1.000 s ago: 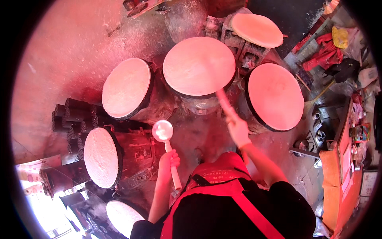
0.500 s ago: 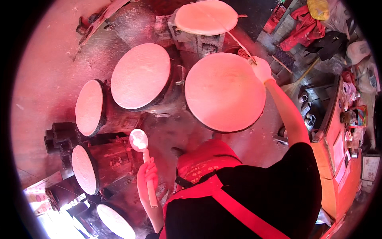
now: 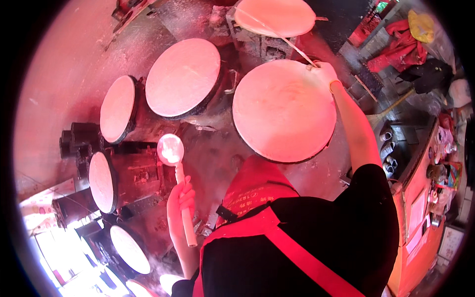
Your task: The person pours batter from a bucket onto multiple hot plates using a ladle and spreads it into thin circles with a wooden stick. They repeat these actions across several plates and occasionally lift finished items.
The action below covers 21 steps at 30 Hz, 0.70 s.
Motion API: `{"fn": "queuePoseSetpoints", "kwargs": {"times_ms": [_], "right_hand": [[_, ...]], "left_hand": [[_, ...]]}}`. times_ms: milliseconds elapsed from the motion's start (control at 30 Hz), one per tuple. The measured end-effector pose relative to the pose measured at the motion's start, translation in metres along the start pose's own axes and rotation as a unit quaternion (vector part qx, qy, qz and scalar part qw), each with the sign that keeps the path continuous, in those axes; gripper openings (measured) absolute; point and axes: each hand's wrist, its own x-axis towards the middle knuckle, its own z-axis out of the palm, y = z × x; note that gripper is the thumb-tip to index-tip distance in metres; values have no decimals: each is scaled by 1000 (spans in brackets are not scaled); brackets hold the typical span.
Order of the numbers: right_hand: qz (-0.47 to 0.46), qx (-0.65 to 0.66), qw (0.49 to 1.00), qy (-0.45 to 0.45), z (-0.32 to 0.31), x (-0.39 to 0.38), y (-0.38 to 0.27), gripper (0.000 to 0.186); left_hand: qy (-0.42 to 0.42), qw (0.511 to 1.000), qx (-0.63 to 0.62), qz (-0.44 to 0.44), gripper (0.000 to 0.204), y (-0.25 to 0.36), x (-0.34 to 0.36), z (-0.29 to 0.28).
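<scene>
My left hand (image 3: pixel 181 197) is closed on the wooden handle of a ladle (image 3: pixel 170 149) with a round metal bowl, held left of my red apron (image 3: pixel 252 186). My right hand (image 3: pixel 321 74) grips a long thin stick (image 3: pixel 296 48) at the upper right rim of the nearest round griddle (image 3: pixel 284 111), which has a pale, smooth layer on it. The stick reaches up-left over a far round griddle (image 3: pixel 272 20). More pale-topped griddles stand in an arc to the left, among them an oval-looking one (image 3: pixel 182 76) at upper middle.
Dark cylindrical briquettes (image 3: pixel 81 141) lie stacked along the left wall. Cinder blocks (image 3: pixel 257 42) support the far griddle. Red and yellow bundles (image 3: pixel 398 49), a broom (image 3: pixel 401 101) and shoes (image 3: pixel 388 148) are at the right, beside an orange cabinet (image 3: pixel 406 262) with clutter on top.
My right hand has risen toward the upper right with the stick, then stayed near the griddle's rim. The view has swung. My left hand, holding the ladle, sits further left than a second ago.
</scene>
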Motion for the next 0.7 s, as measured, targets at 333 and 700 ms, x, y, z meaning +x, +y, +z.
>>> {"fn": "queuePoseSetpoints", "kwargs": {"times_ms": [333,700], "right_hand": [[-130,-33,991,10,-52,-83,-134,32],[-191,-229,928,225,-146,-69,-247,20]], "left_hand": [[-2,999,40,-17,19,0,20,5],[-17,993,111,-29,27,6,24,9]]}}
